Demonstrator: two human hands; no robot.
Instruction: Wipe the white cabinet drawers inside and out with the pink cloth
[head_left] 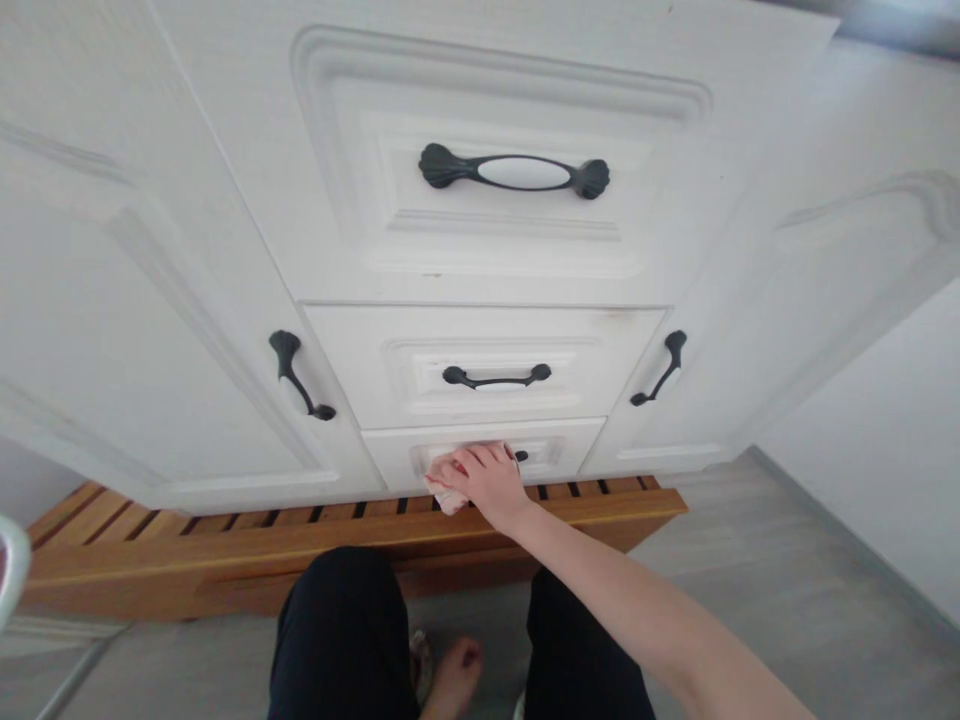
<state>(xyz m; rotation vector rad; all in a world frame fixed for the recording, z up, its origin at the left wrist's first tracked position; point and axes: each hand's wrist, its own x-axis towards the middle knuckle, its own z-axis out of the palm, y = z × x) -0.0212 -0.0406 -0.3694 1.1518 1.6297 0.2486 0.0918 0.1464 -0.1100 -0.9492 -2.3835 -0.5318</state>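
Note:
My right hand (pixel 491 485) is closed on a pale pink cloth (pixel 448 497), held against the bottom drawer (pixel 390 447) of a white cabinet. The hand and cloth cover most of that drawer's handle; only its dark right end (pixel 521 456) shows. Above it, the middle drawer (pixel 360 370) has a dark handle (pixel 497 378) with a white inset. A larger top drawer (pixel 652 190) bears a similar handle (pixel 514 172). All of the drawers look pushed in. My left hand is out of the picture.
Cabinet doors flank the drawers, with a left handle (pixel 300 378) and a right handle (pixel 661 370). Below runs a slatted wooden bench (pixel 247 540). My knees (pixel 337 630) are close to its front edge. A white wall (pixel 877 430) and grey floor (pixel 720 570) lie to the right.

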